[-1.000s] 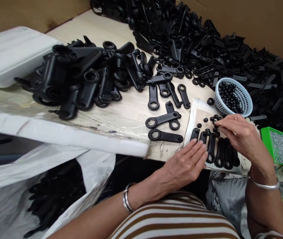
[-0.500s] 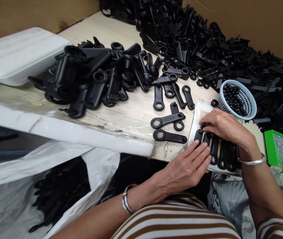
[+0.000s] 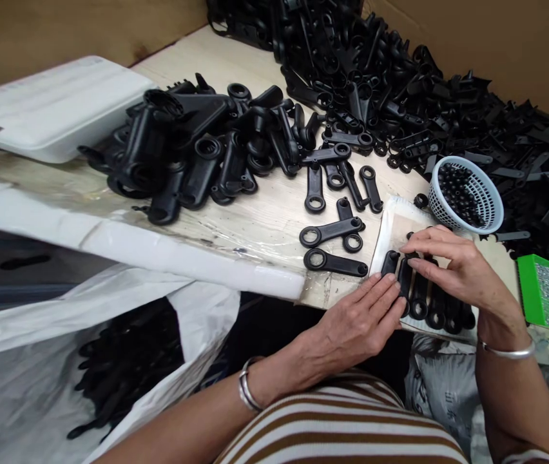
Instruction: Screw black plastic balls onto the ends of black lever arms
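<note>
On a white mat (image 3: pixel 403 214) at the front edge of the desk (image 3: pixel 274 212), a row of black handles (image 3: pixel 418 293), side by side and nearly parallel. Second from the mat's left edge, the second handle (image 3: pixel 403 287): lies between both hands and runs front to back, peg end toward the mat's back edge, ring end toward its front edge.

To the left and front, nearer to the ring end, the left hand (image 3: pixel 354 319). Rests palm down, fingers straight and together, across the first handle (image 3: pixel 390 263) and against the second, with no grasp to be seen.

To the right and back, nearer to the peg end, the right hand (image 3: pixel 462 261). Points leftward over the row, crosswise to the long axis, thumb and forefinger bent toward each other with only a narrow gap at the peg end. Too small and shaded there to tell whether anything sits pinched between.

By the mat's back edge, a blue basket (image 3: pixel 490 203) of small black caps (image 3: pixel 458 187). Off the mat's left edge, a loose handle (image 3: pixel 335 262), crosswise to the row.
</note>
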`<state>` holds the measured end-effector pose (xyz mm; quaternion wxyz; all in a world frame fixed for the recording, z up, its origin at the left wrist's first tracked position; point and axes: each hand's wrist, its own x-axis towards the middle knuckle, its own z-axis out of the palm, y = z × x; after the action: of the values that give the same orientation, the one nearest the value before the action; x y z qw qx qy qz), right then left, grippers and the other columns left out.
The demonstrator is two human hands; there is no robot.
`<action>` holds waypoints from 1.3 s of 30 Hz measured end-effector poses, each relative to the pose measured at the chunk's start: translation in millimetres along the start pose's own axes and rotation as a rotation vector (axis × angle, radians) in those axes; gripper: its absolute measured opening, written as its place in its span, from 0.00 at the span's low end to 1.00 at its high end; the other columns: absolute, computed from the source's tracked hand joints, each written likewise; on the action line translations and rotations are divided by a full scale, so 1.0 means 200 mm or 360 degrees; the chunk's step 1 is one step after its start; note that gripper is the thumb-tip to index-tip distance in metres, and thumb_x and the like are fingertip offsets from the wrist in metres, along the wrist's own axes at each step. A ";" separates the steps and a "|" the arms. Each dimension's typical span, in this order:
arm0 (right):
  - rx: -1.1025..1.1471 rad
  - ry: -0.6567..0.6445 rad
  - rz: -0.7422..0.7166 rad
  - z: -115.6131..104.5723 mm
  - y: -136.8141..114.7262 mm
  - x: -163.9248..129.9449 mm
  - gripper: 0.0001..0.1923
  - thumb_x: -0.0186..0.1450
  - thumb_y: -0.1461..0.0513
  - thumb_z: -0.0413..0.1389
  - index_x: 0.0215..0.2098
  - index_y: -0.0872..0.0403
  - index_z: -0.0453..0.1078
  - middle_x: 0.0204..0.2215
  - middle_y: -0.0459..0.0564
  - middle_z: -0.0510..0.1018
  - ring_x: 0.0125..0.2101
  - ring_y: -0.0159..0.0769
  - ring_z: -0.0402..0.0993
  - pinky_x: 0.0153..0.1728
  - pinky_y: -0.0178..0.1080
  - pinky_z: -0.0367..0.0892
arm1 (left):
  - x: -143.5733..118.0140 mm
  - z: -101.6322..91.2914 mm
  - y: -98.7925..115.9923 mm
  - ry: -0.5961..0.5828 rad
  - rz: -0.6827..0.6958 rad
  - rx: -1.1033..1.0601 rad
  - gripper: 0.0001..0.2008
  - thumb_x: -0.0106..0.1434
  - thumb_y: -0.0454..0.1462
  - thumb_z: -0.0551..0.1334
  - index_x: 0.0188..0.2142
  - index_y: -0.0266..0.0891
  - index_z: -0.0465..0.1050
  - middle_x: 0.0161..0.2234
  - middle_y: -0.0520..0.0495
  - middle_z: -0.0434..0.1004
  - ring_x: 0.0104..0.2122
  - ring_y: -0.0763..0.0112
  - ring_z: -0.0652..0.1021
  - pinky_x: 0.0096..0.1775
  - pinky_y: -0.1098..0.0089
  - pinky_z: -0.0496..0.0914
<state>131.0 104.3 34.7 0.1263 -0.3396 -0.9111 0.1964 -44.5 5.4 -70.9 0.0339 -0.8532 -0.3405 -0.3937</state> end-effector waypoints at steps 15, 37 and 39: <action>-0.0517 -0.0017 0.0146 0.08 -0.08 -0.02 0.06 0.67 0.65 0.52 0.41 0.54 0.68 0.36 0.54 0.77 0.39 0.43 0.72 0.39 0.44 0.68 | 0.00 0.01 0.00 0.0053 -0.0005 -0.0012 0.10 0.67 0.33 0.61 0.46 0.28 0.73 0.48 0.35 0.79 0.52 0.55 0.77 0.56 0.58 0.72; -0.0962 -0.0470 -0.0002 0.07 -0.18 0.04 0.10 0.64 0.73 0.51 0.41 0.57 0.68 0.36 0.57 0.71 0.42 0.46 0.63 0.41 0.46 0.67 | 0.00 0.00 -0.01 0.0008 -0.0019 -0.0041 0.11 0.68 0.32 0.58 0.46 0.28 0.74 0.49 0.34 0.78 0.53 0.55 0.77 0.55 0.58 0.72; -0.1045 -0.0504 -0.0009 0.08 -0.19 0.05 0.10 0.64 0.73 0.51 0.40 0.58 0.68 0.36 0.58 0.71 0.42 0.47 0.63 0.41 0.46 0.67 | 0.00 0.00 -0.01 -0.0001 -0.0020 -0.0043 0.11 0.68 0.31 0.58 0.47 0.27 0.74 0.49 0.34 0.78 0.53 0.55 0.77 0.55 0.58 0.72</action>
<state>96.4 79.5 39.3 -0.1316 -0.3249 -0.9348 -0.0568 -45.1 6.4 -71.3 0.0200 -0.8515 -0.3405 -0.3982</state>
